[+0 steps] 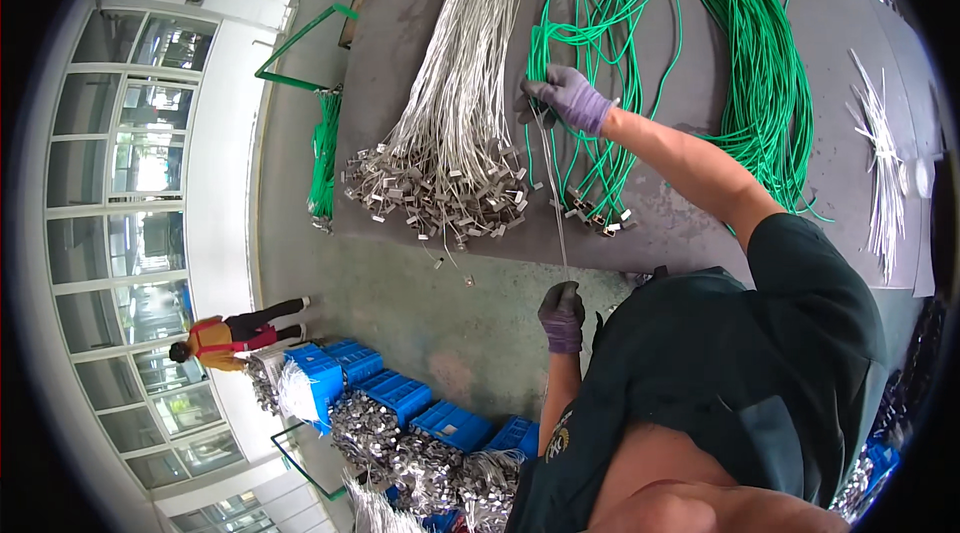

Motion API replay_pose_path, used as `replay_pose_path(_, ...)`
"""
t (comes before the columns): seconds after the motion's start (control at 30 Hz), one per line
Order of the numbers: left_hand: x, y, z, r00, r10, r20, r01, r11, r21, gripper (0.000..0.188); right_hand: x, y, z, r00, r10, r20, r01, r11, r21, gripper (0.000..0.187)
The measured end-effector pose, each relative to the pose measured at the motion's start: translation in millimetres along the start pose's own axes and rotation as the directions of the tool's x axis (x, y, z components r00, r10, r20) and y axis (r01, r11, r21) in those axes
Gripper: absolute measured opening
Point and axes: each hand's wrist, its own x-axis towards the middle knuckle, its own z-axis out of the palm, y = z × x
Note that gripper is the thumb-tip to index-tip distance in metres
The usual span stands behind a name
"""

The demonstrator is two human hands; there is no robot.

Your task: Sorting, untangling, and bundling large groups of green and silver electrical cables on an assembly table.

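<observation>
My right hand, in a purple-grey glove, is closed beside a looped bunch of green cables on the table. A thin pale strand runs from its fingers toward me. At the strand's near end, just past the table edge, my left hand in a matching glove is closed around it. Whether my right fingers also grip the green cables is hard to make out. Close to the left of the strand lies a thick bundle of silvery wires with small metal connectors at its near ends.
A larger green cable bundle and loose white strips lie farther right on the grey table. Blue crates and piles of metal-ended cables stand on the floor at lower left. A person is near the windows. A green frame stands beyond the table's left edge.
</observation>
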Motion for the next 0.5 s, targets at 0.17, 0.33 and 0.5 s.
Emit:
replay_pose_path(0.17, 3.1, 5.3, -1.7, 1.0, -0.009, 0.006, 0.009, 1.0, 0.014, 0.022, 10.1, -4.5, -8.1, 1.0, 0.018, -0.015, -0.018, 1.0, -0.015, 0.024)
replay_pose_path(0.33, 3.4, 5.0, -3.8, 0.999, -0.042, -0.011, 0.042, 0.999, -0.007, 0.021, 14.5, -3.2, -6.6, 0.998, 0.059, -0.022, -0.059, 0.998, -0.019, 0.025)
replay_pose_path(0.5, 2.1, 8.0, -3.7, 0.998, -0.056, -0.032, 0.056, 0.998, 0.01, 0.019, 10.1, -0.1, -1.6, 0.998, 0.054, -0.04, -0.055, 0.998, -0.03, 0.024)
